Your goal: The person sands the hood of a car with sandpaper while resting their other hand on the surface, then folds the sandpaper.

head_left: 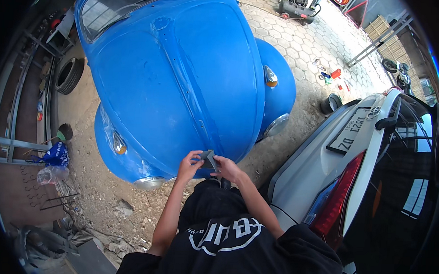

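Observation:
Between my two hands, above the front edge of a blue rounded car's hood [221, 88], is a small folded grey sheet that looks like sandpaper [208, 157]. My left hand [190, 164] pinches its left side with thumb and fingers. On the other side, my right hand [229, 169] grips the right edge, a pointed flap hanging below its fingers. The hood has a raised ridge down the middle with small holes and dull, scuffed-looking patches. Both hands are closed, and the sheet seems apart from the paintwork.
Close on my right stands a silver car [307, 155] with a red tail light. A loose tire [69, 75] leans at the left, near metal shelving. Beyond the silver car's corner sits a black bucket [331, 103]. An air compressor [299, 10] stands on the far paving.

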Available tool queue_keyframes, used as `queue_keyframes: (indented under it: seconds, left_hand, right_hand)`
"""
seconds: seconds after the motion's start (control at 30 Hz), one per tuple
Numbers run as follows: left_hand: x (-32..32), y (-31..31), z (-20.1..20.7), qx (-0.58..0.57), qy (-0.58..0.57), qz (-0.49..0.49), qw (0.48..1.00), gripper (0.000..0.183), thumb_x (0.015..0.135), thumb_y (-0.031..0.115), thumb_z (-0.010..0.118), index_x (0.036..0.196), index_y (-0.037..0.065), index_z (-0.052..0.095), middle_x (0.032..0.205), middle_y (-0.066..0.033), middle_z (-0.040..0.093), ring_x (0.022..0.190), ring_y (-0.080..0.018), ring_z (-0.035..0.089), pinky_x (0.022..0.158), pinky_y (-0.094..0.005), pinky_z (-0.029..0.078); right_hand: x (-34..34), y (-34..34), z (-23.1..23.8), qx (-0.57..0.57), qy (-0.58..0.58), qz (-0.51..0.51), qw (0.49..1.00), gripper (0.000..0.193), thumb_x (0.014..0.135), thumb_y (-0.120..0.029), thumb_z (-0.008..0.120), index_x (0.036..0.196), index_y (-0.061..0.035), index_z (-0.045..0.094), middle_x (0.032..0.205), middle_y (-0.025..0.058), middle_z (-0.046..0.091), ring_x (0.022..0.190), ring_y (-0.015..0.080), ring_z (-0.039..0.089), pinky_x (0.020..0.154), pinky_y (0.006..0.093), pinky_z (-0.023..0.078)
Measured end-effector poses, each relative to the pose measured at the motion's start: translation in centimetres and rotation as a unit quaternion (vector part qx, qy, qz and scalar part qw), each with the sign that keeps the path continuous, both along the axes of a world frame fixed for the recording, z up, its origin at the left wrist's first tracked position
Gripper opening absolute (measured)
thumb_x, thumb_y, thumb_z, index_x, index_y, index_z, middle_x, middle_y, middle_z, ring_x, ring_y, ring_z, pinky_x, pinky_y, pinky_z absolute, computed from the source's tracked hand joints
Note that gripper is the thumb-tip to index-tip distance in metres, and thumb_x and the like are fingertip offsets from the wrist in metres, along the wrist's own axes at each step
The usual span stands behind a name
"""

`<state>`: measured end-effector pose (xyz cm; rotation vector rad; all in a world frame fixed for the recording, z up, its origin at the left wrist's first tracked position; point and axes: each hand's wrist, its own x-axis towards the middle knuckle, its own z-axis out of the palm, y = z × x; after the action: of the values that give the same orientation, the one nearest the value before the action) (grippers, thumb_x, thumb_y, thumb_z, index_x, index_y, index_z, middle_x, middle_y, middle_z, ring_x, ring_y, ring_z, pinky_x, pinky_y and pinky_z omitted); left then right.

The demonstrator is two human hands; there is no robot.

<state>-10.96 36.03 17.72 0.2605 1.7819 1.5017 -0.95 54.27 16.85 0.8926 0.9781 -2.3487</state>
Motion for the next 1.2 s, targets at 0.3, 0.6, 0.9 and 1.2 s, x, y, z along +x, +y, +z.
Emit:
queue_keyframes:
  seconds: [0.3, 0.6, 0.9, 1.2]
  left_hand:
    - [8.5, -6.0, 2.1, -0.072, 0.050, 0.173, 0.981, 0.052, 0.085, 0.000, 0.076, 0.133, 0.011, 0.060, 0.103, -0.0070, 0.067, 0.083, -0.0124, 0.064, 0.075, -0.0279, 0.053]
    - [11.1, -13.2, 0.8, 0.006, 0.003, 0.290, 0.957, 0.030, 0.092, 0.010, 0.075, 0.120, -0.001, 0.070, 0.098, -0.0041, 0.072, 0.087, -0.0098, 0.065, 0.079, -0.0249, 0.051]
    - [12.7, -24.6, 1.1, 0.025, 0.013, 0.394, 0.919, 0.022, 0.093, 0.016, 0.076, 0.108, 0.000, 0.074, 0.088, -0.0001, 0.070, 0.079, -0.0064, 0.060, 0.073, -0.0234, 0.049]
    - [11.1, -44.1, 1.9, 0.042, 0.032, 0.366, 0.929, 0.014, 0.092, 0.012, 0.077, 0.097, -0.001, 0.074, 0.079, -0.0006, 0.068, 0.068, -0.0073, 0.060, 0.065, -0.0257, 0.053]
  right_hand:
    - [2.5, -4.7, 1.2, 0.047, -0.001, 0.103, 0.994, 0.047, 0.100, -0.048, 0.057, 0.136, -0.0164, 0.060, 0.125, 0.0025, 0.064, 0.112, 0.0162, 0.060, 0.093, 0.0392, 0.050]
    - [1.6, -8.2, 2.1, 0.274, 0.203, 0.261, 0.903, 0.028, 0.092, -0.027, 0.076, 0.107, -0.0040, 0.077, 0.089, -0.0005, 0.073, 0.086, 0.0071, 0.062, 0.075, 0.0266, 0.049]
    - [-1.6, -20.2, 4.0, 0.225, 0.229, 0.341, 0.884, 0.030, 0.087, -0.021, 0.081, 0.108, -0.0003, 0.077, 0.090, 0.0025, 0.074, 0.082, 0.0076, 0.064, 0.075, 0.0256, 0.050]
    - [-5.4, -39.8, 4.3, 0.253, 0.306, 0.404, 0.824, 0.034, 0.089, -0.026, 0.079, 0.108, 0.0019, 0.074, 0.089, 0.0029, 0.072, 0.081, 0.0083, 0.062, 0.074, 0.0276, 0.049]
